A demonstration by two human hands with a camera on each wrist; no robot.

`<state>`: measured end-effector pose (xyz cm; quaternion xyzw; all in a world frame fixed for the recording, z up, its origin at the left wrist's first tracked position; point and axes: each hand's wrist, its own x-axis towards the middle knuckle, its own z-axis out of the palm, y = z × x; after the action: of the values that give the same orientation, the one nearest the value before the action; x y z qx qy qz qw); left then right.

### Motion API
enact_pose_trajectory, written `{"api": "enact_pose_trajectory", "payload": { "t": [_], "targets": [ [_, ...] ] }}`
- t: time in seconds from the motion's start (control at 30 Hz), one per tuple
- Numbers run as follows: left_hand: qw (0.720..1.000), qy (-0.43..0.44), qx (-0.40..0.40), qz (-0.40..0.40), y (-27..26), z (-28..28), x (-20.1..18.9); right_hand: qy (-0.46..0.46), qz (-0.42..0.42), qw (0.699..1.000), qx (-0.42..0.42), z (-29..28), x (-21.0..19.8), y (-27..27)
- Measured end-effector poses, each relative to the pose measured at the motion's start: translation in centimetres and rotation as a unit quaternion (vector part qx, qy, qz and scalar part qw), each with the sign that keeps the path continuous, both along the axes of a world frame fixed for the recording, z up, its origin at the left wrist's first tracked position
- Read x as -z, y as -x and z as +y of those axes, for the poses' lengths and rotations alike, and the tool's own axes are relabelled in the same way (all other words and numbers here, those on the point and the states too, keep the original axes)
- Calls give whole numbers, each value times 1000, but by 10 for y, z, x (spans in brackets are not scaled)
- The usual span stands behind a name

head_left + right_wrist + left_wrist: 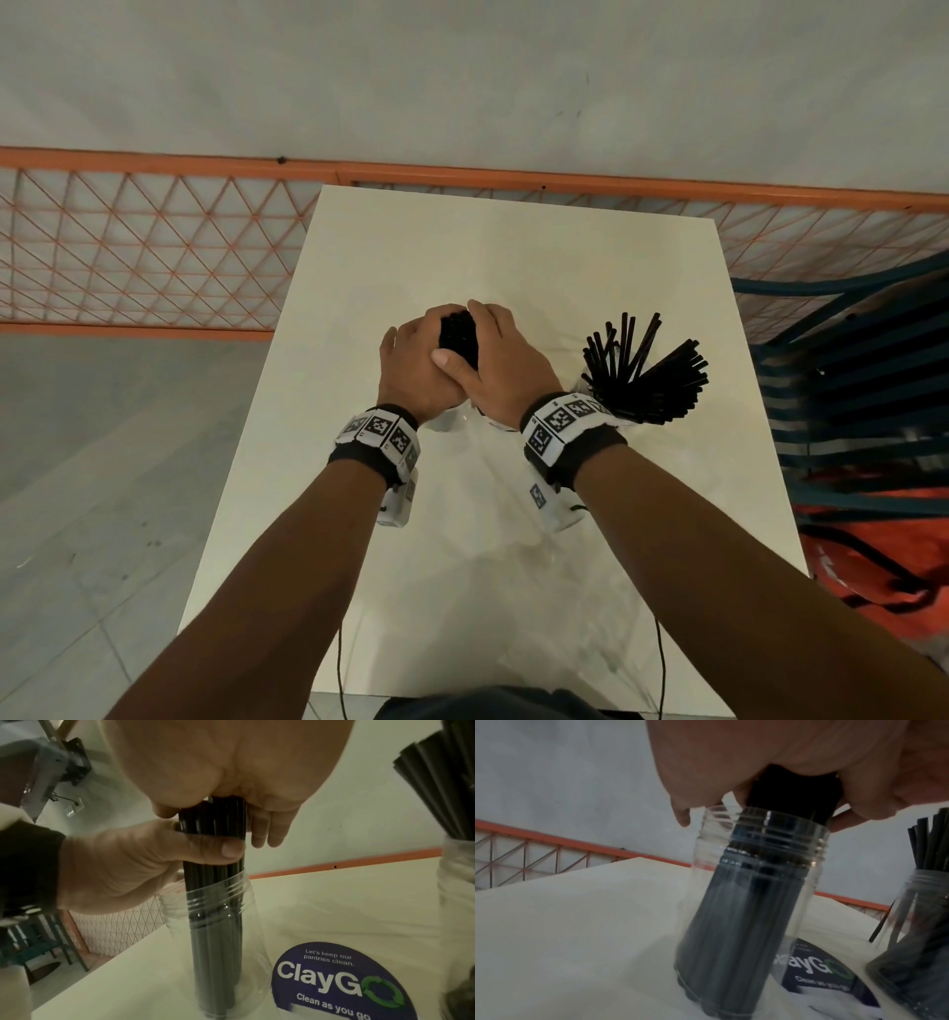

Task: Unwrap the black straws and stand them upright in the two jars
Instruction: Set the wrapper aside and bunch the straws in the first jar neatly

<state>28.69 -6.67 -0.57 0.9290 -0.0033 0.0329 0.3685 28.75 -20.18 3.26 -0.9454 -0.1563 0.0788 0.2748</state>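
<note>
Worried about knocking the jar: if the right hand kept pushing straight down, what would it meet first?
Probably the rim of the clear jar, just below the right hand gripping the straws; depth is uncertain.

Both bare forearms reach forward side by side, each wrist wearing a black band with marker tags. The left hand and the right hand meet in front, pressed together, the right thumb lying over the left hand. Fingers of both curl closed around one bundle.
</note>
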Motion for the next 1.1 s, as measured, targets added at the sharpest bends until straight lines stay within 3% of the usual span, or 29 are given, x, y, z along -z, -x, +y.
{"api": "enact_pose_trajectory", "payload": {
  "t": [0.13, 0.27, 0.53, 0.63, 0.73, 0.8, 0.83, 0.9, 1.0, 1.1],
  "targets": [
    [1000, -20, 6, 9, 2, 4, 2, 44, -39, 998, -15, -2, -3, 1],
    [1000, 12, 2, 14, 5, 1, -3, 35, -61, 997, -10, -4, -12, 4],
    [998, 61, -1, -15, 12, 3, -20, -75, -77, 994, -3, -33, -52, 14],
    [994, 95, -20, -54, 27, 6, -32, -115, -98, 988, 11, -59, -69, 26],
    [985, 62, -56, -153, 61, -4, -41, -118, -132, 983, 57, -102, -86, 40],
    [978, 37, -16, -204, 87, -18, -41, -118, -146, 975, 115, -136, -90, 46],
    [982, 42, 27, -183, 98, -26, -39, -121, -139, 971, 150, -152, -89, 49],
    [990, 58, 121, -35, 115, -46, -37, -113, -105, 965, 210, -182, -81, 52],
    [967, 67, 198, 147, 115, -77, -19, -25, -32, 969, 244, -219, -57, 55],
    [965, 49, 183, 182, 86, -100, 2, 78, 75, 969, 223, -237, -28, 53]
  ]
}}
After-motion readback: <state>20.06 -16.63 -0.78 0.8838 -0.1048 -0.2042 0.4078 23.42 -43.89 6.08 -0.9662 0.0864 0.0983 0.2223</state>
